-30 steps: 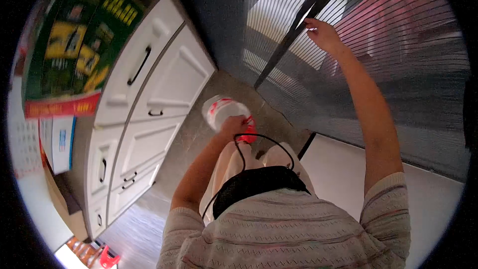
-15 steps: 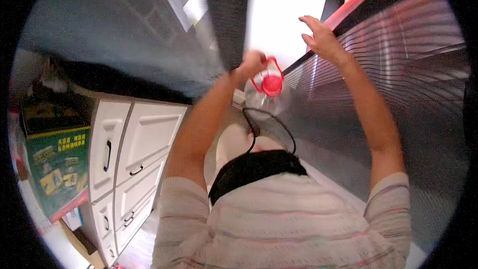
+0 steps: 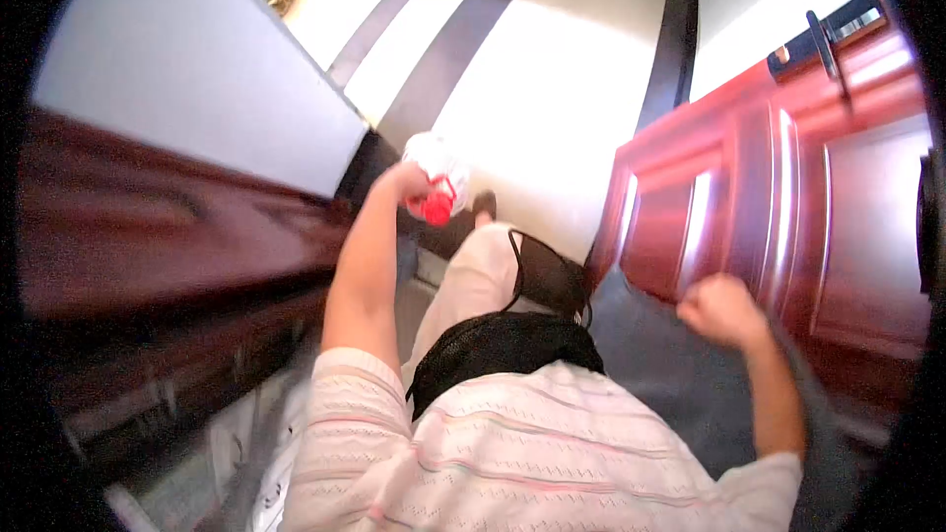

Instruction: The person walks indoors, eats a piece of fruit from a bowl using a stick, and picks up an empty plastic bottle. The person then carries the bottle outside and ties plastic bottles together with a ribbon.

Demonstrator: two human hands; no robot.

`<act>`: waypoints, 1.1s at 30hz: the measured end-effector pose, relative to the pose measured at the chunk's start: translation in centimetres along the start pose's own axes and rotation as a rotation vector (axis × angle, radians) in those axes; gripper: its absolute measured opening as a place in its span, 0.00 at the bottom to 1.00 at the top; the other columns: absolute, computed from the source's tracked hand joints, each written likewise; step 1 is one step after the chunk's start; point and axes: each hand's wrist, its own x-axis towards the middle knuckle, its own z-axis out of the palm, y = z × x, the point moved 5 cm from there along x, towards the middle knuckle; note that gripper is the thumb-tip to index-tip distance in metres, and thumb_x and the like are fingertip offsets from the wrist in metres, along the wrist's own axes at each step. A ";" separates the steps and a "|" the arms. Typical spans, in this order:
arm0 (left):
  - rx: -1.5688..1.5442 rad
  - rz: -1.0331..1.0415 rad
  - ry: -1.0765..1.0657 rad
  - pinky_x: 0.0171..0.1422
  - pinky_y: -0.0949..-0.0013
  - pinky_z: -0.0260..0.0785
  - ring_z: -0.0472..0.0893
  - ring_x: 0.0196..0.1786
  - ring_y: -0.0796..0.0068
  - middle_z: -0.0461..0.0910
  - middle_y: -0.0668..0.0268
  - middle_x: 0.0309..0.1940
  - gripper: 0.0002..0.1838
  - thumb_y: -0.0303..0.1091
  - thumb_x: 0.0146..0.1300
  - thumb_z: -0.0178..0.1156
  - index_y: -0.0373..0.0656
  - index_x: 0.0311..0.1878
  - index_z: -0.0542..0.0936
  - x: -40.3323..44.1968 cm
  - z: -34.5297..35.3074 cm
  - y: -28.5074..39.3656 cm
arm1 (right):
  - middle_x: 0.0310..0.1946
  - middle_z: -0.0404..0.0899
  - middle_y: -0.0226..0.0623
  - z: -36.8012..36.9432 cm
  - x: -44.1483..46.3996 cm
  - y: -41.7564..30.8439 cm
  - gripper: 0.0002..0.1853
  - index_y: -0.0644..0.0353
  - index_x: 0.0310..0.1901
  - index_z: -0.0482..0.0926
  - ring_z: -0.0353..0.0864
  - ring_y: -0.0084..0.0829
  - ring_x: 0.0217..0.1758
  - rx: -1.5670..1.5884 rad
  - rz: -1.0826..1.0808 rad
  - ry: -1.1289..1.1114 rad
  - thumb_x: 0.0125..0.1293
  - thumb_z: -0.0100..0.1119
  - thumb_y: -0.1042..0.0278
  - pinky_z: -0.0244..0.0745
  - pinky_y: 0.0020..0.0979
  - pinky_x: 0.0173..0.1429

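Observation:
My left hand (image 3: 406,180) is wrapped round the red handle of a clear plastic jug (image 3: 432,150), held off to the left of my legs. Its red cap (image 3: 439,207) faces up toward me. My right hand (image 3: 722,310) is closed in a fist with nothing visible in it. It is beside a red-brown panelled door (image 3: 655,217); whether it touches the door I cannot tell.
The door has a dark lever handle (image 3: 826,47). A dark red door frame (image 3: 197,207) and a pale wall (image 3: 217,69) rise on my left. Ahead lies a light floor (image 3: 567,49) with dark bands. A brown shoe (image 3: 484,203) shows below.
I have moved forward from the dim room into the doorway, carrying the jug. My right hand has come down and back from its raised, open pose and closed.

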 end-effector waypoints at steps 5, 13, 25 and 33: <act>-0.419 -0.162 0.035 0.16 0.68 0.63 0.73 0.14 0.73 0.74 0.62 0.14 0.09 0.37 0.47 0.59 0.40 0.25 0.79 5.9 -1.3 -4.3 | 0.20 0.77 0.43 0.4 -0.5 1.0 0.13 0.58 0.20 0.78 0.77 0.45 0.25 0.139 0.373 -0.134 0.50 0.53 0.58 0.72 0.42 0.33; -0.545 -0.375 0.017 0.15 0.65 0.66 0.76 0.17 0.71 0.76 0.62 0.19 0.08 0.31 0.46 0.60 0.35 0.27 0.78 12.9 -11.7 -6.1 | 0.28 0.79 0.39 0.0 10.1 5.8 0.10 0.56 0.32 0.81 0.78 0.35 0.31 0.517 0.680 -0.643 0.53 0.52 0.62 0.73 0.36 0.37; -1.168 -0.150 0.229 0.21 0.71 0.72 0.76 0.21 0.77 0.74 0.67 0.19 0.06 0.23 0.48 0.54 0.41 0.32 0.74 22.5 -34.5 0.4 | 0.23 0.79 0.35 -11.9 38.4 16.4 0.08 0.60 0.28 0.79 0.77 0.28 0.23 0.614 0.560 -0.654 0.53 0.52 0.68 0.73 0.29 0.30; -1.184 0.200 0.427 0.26 0.77 0.67 0.74 0.25 0.81 0.75 0.68 0.23 0.10 0.23 0.54 0.52 0.37 0.41 0.74 24.1 -54.9 1.9 | 0.15 0.73 0.29 -34.5 75.7 19.0 0.06 0.61 0.31 0.75 0.70 0.20 0.15 0.690 0.041 -0.021 0.52 0.49 0.73 0.64 0.22 0.17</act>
